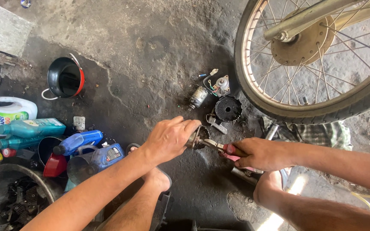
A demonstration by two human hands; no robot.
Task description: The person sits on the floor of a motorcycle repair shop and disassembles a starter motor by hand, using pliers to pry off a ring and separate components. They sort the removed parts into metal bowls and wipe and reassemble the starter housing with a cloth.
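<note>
I am crouched over the oil-stained concrete floor (pixel 159 55), and my left hand (pixel 170 137) is wrapped tight around a small round metal housing (pixel 198 139), holding it just above the ground with its dark open end facing my other hand. My right hand (pixel 260 154) is closed on the red handles of a pair of pliers (pixel 219 146), whose nose reaches into the mouth of the housing. My bare foot in a sandal (pixel 159 177) sits just below my left forearm. On the floor just beyond my hands lie loose parts: a small silver cylinder (pixel 198 97), a black toothed ring (pixel 228 108) and a little metal piece with wires (pixel 221 84). A spoked motorcycle wheel (pixel 317 64) stands at the upper right, with a checked rag (pixel 322 133) lying under its tyre. Off to my left are a black pot with a red rim (pixel 65 78), a white jug (pixel 6 113), teal bottles (pixel 33 127), blue oil bottles (pixel 91 147) and a red funnel (pixel 55 165), all crowded together well apart from my work.
</note>
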